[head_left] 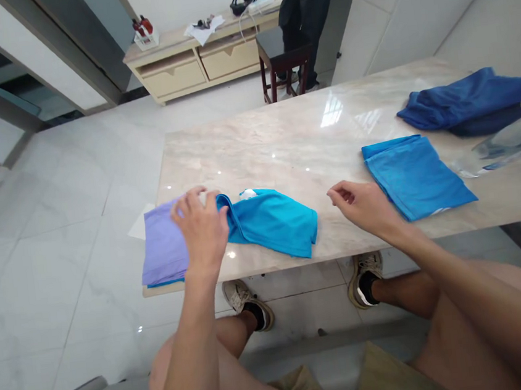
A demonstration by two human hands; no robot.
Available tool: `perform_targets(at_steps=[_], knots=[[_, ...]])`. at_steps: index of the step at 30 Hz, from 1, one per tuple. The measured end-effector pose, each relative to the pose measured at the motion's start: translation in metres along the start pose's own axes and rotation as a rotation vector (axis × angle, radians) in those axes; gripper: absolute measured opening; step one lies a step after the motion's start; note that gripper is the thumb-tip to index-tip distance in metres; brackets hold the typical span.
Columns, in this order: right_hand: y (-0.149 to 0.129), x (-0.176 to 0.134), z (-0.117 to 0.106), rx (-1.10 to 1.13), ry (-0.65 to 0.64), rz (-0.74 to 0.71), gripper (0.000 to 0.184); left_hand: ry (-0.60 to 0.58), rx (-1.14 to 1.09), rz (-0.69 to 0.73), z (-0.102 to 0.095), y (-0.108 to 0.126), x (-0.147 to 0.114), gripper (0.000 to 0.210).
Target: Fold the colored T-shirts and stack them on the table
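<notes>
The left hand is hovering at the seam between two cloths, its fingers curving and spreading apart; whether they are touching fabric, I cannot tell. A folded lilac cloth is lying beneath and to the left of it, at the left end of the marbled surface, with a blue edge showing underneath. A turquoise cloth is lying just right of the same hand, with a raised fold standing near the thumb and a small white patch showing at its far edge.

The right hand is hanging between the turquoise cloth and a folded blue cloth, visibly holding nothing; its fingers are curling inward, thumb and forefinger lying close together. Beyond the blue cloth, a crumpled dark-blue cloth is resting near a clear plastic bottle. Across the room, a person in dark trousers is standing behind a stool, beside a low cabinet
</notes>
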State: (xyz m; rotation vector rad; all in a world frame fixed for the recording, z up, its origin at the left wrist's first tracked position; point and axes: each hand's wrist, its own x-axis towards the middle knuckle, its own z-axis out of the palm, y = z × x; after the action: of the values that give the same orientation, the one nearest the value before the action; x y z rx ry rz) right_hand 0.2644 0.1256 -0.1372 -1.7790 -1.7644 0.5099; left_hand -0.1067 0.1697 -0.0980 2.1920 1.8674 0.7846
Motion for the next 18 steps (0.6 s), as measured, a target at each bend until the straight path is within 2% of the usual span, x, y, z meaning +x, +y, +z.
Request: perform_targets(at_steps=[3, 5, 6, 7, 8, 9, 11, 12, 14, 16, 18], knots=[[-0.005, -0.003, 0.014, -0.028, -0.054, -0.010, 0.024, -0.481, 0.102, 0.453, 0.015, 0.032, -0.023, 0.044], [0.001, -0.004, 0.022, -0.060, -0.041, -0.020, 0.022, -0.566, 0.113, 0.668, 0.034, 0.047, -0.038, 0.057], [0.005, -0.003, 0.025, -0.089, -0.028, -0.025, 0.023, -0.583, 0.121, 0.740, 0.043, 0.051, -0.043, 0.055], [0.008, -0.003, 0.028, -0.091, -0.033, -0.027, 0.025, -0.586, 0.153, 0.758, 0.052, 0.053, -0.047, 0.043], [0.011, -0.002, 0.029, -0.081, -0.036, -0.031, 0.025, -0.565, 0.174, 0.712, 0.059, 0.053, -0.048, 0.025], [0.012, -0.002, 0.029, -0.072, -0.038, -0.035, 0.026, -0.538, 0.190, 0.668, 0.063, 0.053, -0.048, 0.020], [0.012, -0.004, 0.028, -0.065, -0.064, -0.066, 0.027, -0.441, 0.155, 0.505, 0.069, 0.052, -0.044, 0.029], [0.011, -0.005, 0.027, -0.073, -0.092, -0.099, 0.028, -0.381, 0.086, 0.380, 0.071, 0.051, -0.040, 0.032], [0.008, -0.010, 0.031, -0.090, -0.175, -0.168, 0.031, -0.274, -0.129, 0.046, 0.077, 0.052, -0.031, 0.029], [0.003, -0.018, 0.039, -0.078, -0.249, -0.206, 0.044, -0.225, -0.411, -0.292, 0.082, 0.059, -0.023, 0.017], [-0.004, -0.025, 0.048, -0.035, -0.279, -0.191, 0.062, -0.273, -0.716, -0.467, 0.083, 0.070, -0.018, 0.006]])
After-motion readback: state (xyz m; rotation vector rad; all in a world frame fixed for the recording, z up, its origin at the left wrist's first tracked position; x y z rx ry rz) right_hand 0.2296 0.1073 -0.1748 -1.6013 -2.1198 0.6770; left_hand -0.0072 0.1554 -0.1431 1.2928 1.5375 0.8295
